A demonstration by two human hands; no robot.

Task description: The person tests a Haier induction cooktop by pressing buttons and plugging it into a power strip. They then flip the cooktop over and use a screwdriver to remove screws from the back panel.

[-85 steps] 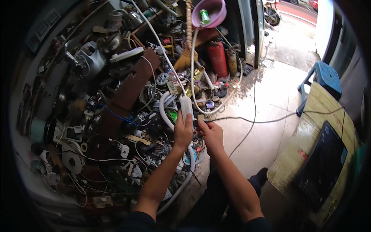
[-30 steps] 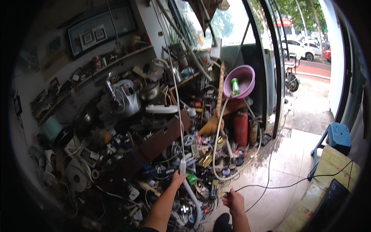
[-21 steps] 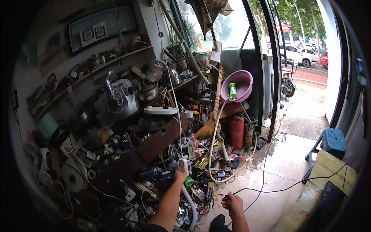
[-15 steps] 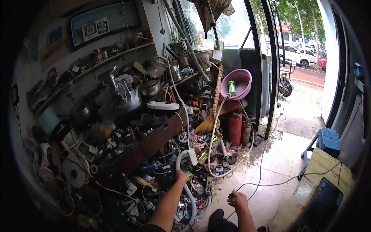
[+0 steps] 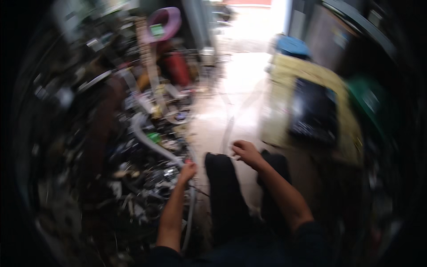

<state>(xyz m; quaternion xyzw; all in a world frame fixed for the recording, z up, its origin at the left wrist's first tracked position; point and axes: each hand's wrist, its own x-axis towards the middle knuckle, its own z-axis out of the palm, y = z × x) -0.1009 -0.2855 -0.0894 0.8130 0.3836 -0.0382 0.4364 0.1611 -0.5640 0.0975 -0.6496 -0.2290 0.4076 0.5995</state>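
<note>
The view is smeared by motion. My left hand (image 5: 188, 172) is closed at the right edge of a heap of small parts, beside a pale grey hose (image 5: 149, 141). A small red thing (image 5: 188, 161) shows at its fingertips; its kind is too blurred to tell. My right hand (image 5: 247, 154) is over my knees, its fingers curled in. A thin dark cable (image 5: 230, 127) runs faintly over the floor from near these fingers; the end in the hand is hidden. Among the parts lies a green thing (image 5: 154, 137).
To the right, a pale yellow low table (image 5: 276, 109) bears a flat black shiny thing (image 5: 313, 113). Behind it stands a blue stool (image 5: 292, 46). A pink basin (image 5: 177, 24) and a red fire extinguisher (image 5: 178, 69) are at the far left. The bright doorway (image 5: 249, 26) lies ahead.
The view has swung right and down, so the heap now sits further left. My left hand has left the upper hose and come back toward me. My right hand is nearer my knees.
</note>
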